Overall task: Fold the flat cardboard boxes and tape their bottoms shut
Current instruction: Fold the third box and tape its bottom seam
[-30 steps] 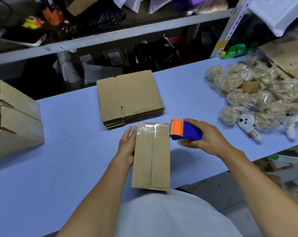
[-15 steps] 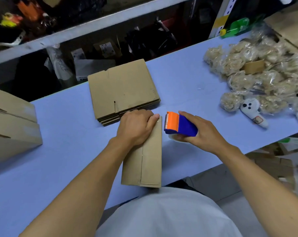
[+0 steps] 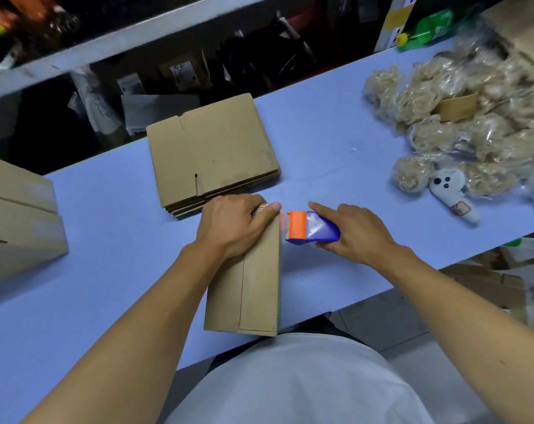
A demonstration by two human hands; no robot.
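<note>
The box sits at the worktop's near edge, left hand curled over its far end, right hand gripping the dispenser just beside it; a careless pull could wrinkle the tape or shift the box.

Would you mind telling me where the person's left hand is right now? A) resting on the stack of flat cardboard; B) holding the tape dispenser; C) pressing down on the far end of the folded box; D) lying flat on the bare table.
C: the left hand is curled over the far end of the folded box, while the right hand holds the tape dispenser beside it.
</note>
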